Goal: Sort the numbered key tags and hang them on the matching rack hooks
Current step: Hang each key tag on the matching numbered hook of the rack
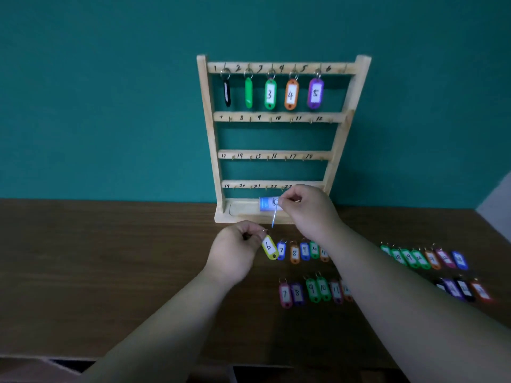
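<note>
Here, in the head view, the left hand [237,246] has its grip closed to a fingertip pinch on the metal ring at the top of the yellow tag [269,247] marked 6. The tag dangles just below and to the right of that grip, clear of the surface [110,272]. The right hand [307,208], up and to the right of the left grip, pinches a pale blue tag [266,203] by its ring end. This tag sticks out sideways to the left of those fingers, in front of the foot of the rack [211,139]. A thin blue strip [273,218] hangs beneath it, and what it is cannot be told. Hook 6 [344,69] stands bare far above both grips, at the right end of the top rail, beside five hung tags [290,94]. Just right of the yellow tag and under the right forearm lie two rows of loose tags [312,290], with a further group of tags [420,257] beyond that forearm.

The yellow tag looks light and stiff. Its smooth plastic shell would likely slip in a flat squeeze, and it should swing freely from its ring. The ring is probably the best hold, taken at one side so the open loop is left free to pass over the hook.
</note>
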